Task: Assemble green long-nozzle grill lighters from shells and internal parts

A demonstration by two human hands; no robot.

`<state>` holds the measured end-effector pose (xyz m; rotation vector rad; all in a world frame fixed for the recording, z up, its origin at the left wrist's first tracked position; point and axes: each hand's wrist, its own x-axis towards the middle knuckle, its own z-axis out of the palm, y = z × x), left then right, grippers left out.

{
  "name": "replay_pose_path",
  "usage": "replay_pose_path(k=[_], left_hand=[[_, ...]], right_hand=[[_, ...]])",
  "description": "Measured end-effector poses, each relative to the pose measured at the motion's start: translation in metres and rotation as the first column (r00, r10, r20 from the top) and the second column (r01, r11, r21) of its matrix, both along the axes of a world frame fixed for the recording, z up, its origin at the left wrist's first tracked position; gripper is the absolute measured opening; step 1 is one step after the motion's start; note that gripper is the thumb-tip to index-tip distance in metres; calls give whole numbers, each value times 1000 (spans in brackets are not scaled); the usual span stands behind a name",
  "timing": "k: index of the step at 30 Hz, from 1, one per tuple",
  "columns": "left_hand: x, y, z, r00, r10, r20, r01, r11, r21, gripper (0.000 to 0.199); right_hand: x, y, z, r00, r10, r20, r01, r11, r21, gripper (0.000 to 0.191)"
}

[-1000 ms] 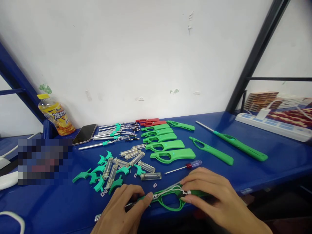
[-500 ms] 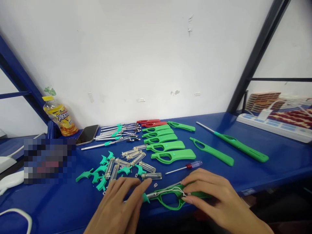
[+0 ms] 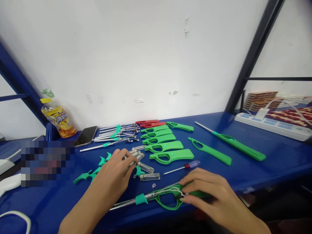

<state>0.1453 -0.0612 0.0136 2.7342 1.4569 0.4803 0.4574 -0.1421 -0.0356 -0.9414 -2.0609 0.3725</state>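
Note:
My right hand (image 3: 207,191) is closed around the handle end of a green long-lighter shell (image 3: 168,206) at the front edge of the table, its fingertips at the thin white wires (image 3: 174,189). A metal tube (image 3: 124,204) with a teal collar (image 3: 141,199) extends leftward from that shell. Over the pile of small parts, my left hand (image 3: 119,169) has its fingers bent and drawn together; what they pinch, if anything, is hidden. Around its fingertips lie clear lighter tanks (image 3: 149,176) and teal triggers (image 3: 84,176), some covered by the hand.
Several green shells (image 3: 174,156) and two red ones (image 3: 153,124) lie in a row behind. A screwdriver (image 3: 181,167), an assembled lighter (image 3: 241,148), metal tubes with wires (image 3: 95,148), a phone (image 3: 85,136), a drink bottle (image 3: 59,120) and a power strip (image 3: 273,126) are also on the table.
My left hand has left the metal tube and moved up and away from me to the pile of parts, uncovering the tube and teal collar. My right hand stays at the green shell.

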Motion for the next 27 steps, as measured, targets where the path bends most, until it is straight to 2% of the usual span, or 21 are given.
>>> replay_pose_path(k=[4,15,19,22,25,27], left_hand=[[-1,1,0,1000,-2,-19,1,1000,-30,35],[-13,7,-5,1000,-1,-29,2,1000,19,26],[-18,8,-2,998,56,-41,-52,993,102,29],[-13,-1,0,999,22,-29,-17,985,172,26],[4,-19,2,997,-51,62,36,972,232,22],[20,-33,3,991,-116,65,100,973,208,26]], right_hand=[[-1,-1,4,999,-5,40,5,1000,-17,2],[-1,-2,6,998,-9,55,11,1000,-25,6],[0,-2,5,998,-16,55,18,999,-27,9],[0,-3,5,999,-18,40,19,999,-32,9],[-1,-3,5,999,-19,34,21,998,-52,9],[-1,-2,4,999,-21,42,23,998,-63,10]])
